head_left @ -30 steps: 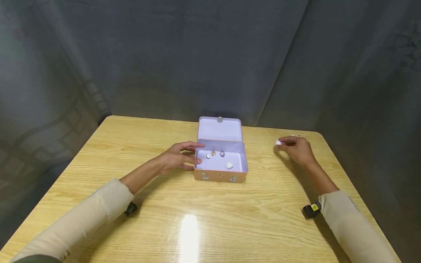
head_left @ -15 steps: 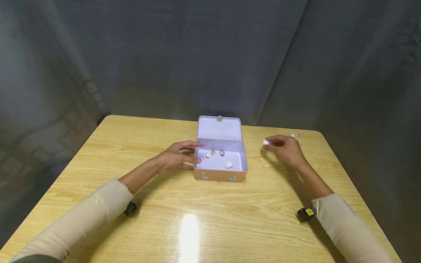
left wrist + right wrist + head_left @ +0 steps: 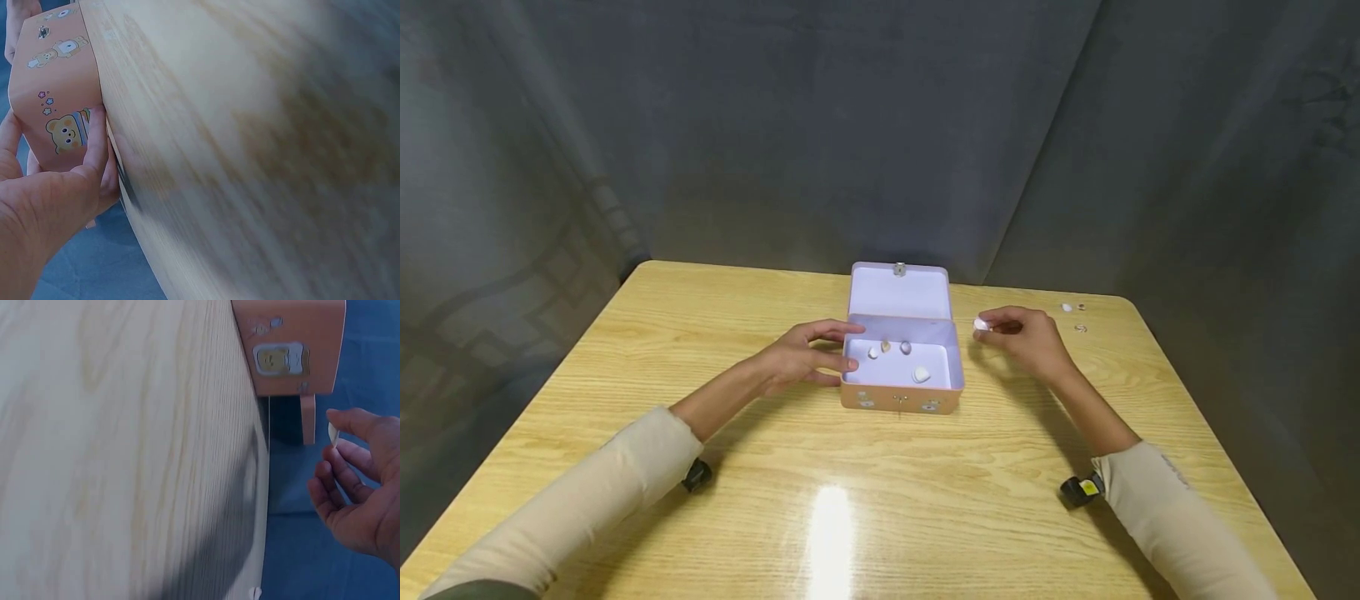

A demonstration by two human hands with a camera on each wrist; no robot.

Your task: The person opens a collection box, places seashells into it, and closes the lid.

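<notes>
Right hand (image 3: 1026,337) pinches shell (image 3: 981,324) — light, brittle; hold its edges | left hand (image 3: 797,358) grips box (image 3: 901,398) side, mid-tabletop

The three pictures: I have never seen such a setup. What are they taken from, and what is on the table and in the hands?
There is no machine, only a person's two bare hands. The wide picture comes from a camera on the head, looking down at a wooden table. The other two come from cameras strapped to each wrist, so they look tilted and very close.

On the table stands an open tin box, orange outside with cartoon bears, holding four small shells. The left hand grips the box's left side. The right hand pinches one white shell just right of the box. A few more small pieces lie near the far right corner.
</notes>
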